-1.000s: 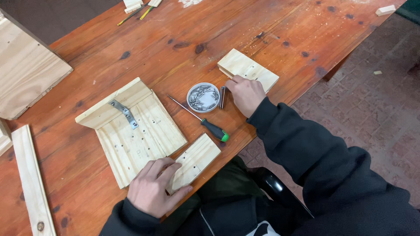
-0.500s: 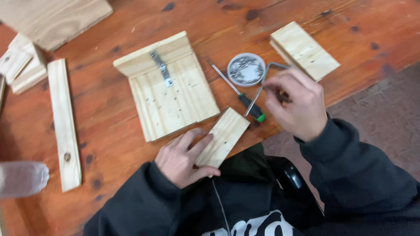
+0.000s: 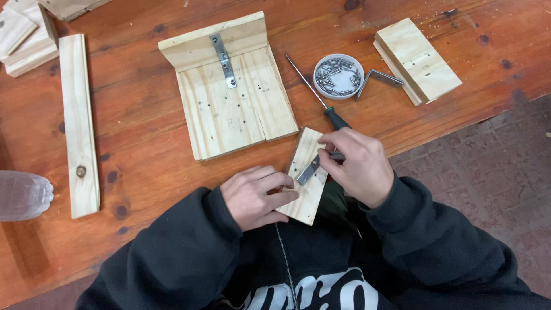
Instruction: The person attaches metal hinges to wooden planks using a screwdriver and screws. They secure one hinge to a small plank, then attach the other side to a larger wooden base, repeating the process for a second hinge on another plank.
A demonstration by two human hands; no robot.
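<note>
My left hand (image 3: 257,194) presses on a small pale wood piece (image 3: 308,189) at the table's near edge, fingers gripping its left side. My right hand (image 3: 356,163) pinches a metal corner bracket (image 3: 310,170) and holds it against the top face of that piece. Just beyond my right hand lies a screwdriver (image 3: 313,92) with a dark and green handle. A bigger wooden panel (image 3: 232,106) with an upright end board and a metal strap (image 3: 222,59) screwed on lies further back.
A round white dish of screws (image 3: 338,76) sits beside a second angle bracket (image 3: 376,77) and a wood block (image 3: 417,60). A long plank (image 3: 79,123) lies at the left, more wood pieces (image 3: 26,37) at the far left corner, a clear plastic bottle (image 3: 23,195) at the left edge.
My right hand came from the screw dish and screwdriver to the small wood piece, now with a bracket laid on it. The left hand stayed on the piece.
</note>
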